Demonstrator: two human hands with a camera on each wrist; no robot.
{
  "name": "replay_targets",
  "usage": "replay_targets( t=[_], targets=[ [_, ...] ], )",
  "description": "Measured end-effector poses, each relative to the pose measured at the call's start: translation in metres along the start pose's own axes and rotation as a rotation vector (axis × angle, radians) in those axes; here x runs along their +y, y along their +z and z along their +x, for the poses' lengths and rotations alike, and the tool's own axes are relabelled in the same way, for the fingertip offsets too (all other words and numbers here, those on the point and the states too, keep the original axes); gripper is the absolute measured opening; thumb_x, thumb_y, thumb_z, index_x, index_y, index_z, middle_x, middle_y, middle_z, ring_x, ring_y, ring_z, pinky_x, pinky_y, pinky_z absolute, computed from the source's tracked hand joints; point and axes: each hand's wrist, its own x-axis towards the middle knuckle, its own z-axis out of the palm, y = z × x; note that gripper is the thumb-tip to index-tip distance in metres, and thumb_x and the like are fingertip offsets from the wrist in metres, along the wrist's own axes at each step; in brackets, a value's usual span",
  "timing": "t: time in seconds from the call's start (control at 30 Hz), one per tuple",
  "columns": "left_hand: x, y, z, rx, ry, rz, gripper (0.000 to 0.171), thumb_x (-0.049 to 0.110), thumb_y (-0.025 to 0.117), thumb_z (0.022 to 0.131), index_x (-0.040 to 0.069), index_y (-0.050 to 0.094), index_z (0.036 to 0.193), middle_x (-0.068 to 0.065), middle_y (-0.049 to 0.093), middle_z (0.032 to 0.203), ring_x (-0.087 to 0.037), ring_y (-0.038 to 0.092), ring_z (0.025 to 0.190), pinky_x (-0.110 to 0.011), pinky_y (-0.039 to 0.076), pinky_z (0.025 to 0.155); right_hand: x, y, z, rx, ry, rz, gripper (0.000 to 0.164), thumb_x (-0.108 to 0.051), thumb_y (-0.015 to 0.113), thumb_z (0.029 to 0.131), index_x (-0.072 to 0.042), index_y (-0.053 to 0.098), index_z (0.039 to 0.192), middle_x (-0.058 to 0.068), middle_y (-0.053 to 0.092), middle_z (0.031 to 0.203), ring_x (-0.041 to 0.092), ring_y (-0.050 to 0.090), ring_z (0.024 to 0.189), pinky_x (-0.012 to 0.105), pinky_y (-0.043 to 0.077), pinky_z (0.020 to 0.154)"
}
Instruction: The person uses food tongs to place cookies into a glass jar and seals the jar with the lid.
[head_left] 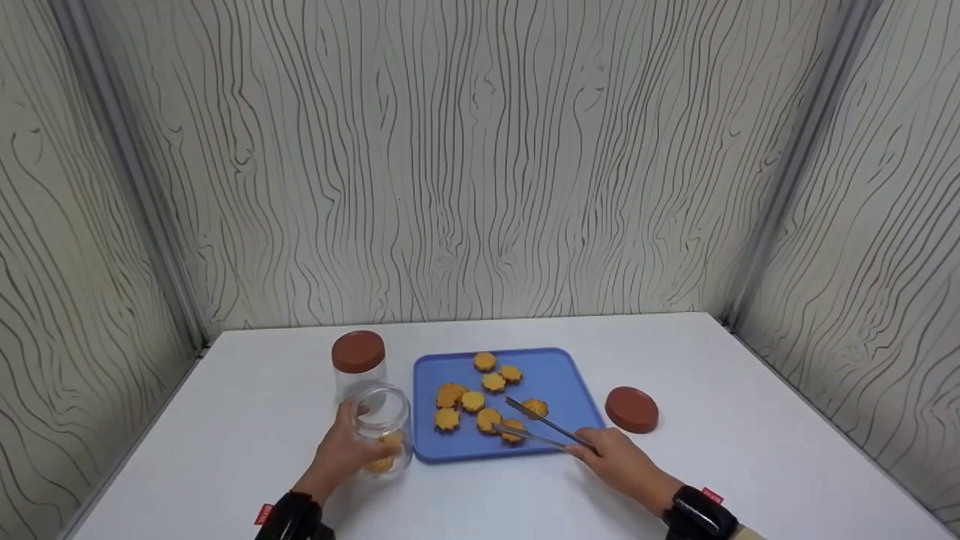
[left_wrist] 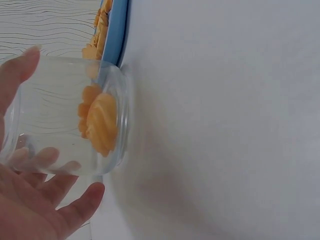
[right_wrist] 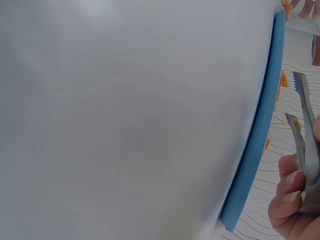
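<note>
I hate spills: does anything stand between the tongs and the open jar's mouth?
Nothing visible blocks it. Only low cookies and the blue tray's left rim lie between the tongs and the jar, whose mouth is uncovered.

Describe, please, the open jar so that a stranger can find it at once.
On the white table, find the blue tray. Just left of it, the left hand grips a clear jar with yellow biscuits inside. It is open, whereas the jar behind wears a red-brown lid.

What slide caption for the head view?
Left grip on an open jar, right grip on tongs above cookies on a blue tray.
</note>
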Motion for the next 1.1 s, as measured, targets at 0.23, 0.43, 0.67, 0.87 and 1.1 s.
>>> replay_targets(
  t=[0.23,0.43,0.67,0.87,1.1],
  targets=[
    [0.0000,0.0002,0.0004,0.004,0.005,-0.001,0.107,0.030,0.091,0.064,-0.005,0.026,0.142,-0.028,0.043,0.139,-0.044,0.043,0.125,-0.059,0.037,0.101,0.0024,0.0011,0.0004,-0.020,0.009,0.000,0.026,-0.030,0.058,0.098,-0.011,0.055,0.080,-0.011,0.038,0.066,0.001,0.038,0.058,0.021,0.033,0.051],
    [0.0002,0.0000,0.0006,0.002,0.001,-0.006,0.107,0.029,0.091,0.064,-0.005,0.025,0.142,-0.029,0.043,0.139,-0.044,0.043,0.125,-0.059,0.036,0.101,0.0037,0.0017,0.0011,-0.033,0.030,0.002,0.026,-0.030,0.058,0.098,-0.011,0.054,0.080,-0.011,0.039,0.065,0.001,0.039,0.058,0.021,0.034,0.051],
    [0.0007,-0.0003,-0.0014,0.008,0.017,-0.003,0.105,0.028,0.091,0.066,-0.005,0.026,0.141,-0.029,0.043,0.139,-0.044,0.043,0.126,-0.059,0.036,0.102,0.0033,0.0007,0.0002,-0.047,0.039,0.016,0.026,-0.029,0.058,0.098,-0.010,0.054,0.080,-0.010,0.038,0.065,0.001,0.037,0.057,0.021,0.032,0.050],
    [0.0014,-0.0003,-0.0019,0.008,0.019,0.004,0.106,0.029,0.091,0.066,-0.006,0.025,0.141,-0.030,0.042,0.140,-0.045,0.041,0.126,-0.059,0.035,0.102,0.0022,0.0003,0.0003,-0.074,0.053,0.020,0.026,-0.028,0.059,0.097,-0.010,0.053,0.078,-0.009,0.039,0.065,0.002,0.039,0.058,0.022,0.033,0.052],
    [0.0017,-0.0005,-0.0024,0.015,0.019,-0.004,0.105,0.026,0.091,0.065,-0.006,0.025,0.142,-0.030,0.043,0.139,-0.044,0.043,0.125,-0.058,0.036,0.102,0.0018,0.0009,0.0006,-0.108,0.055,0.021,0.027,-0.029,0.059,0.097,-0.010,0.056,0.078,-0.008,0.040,0.066,0.004,0.040,0.061,0.023,0.033,0.054]
  ],
)
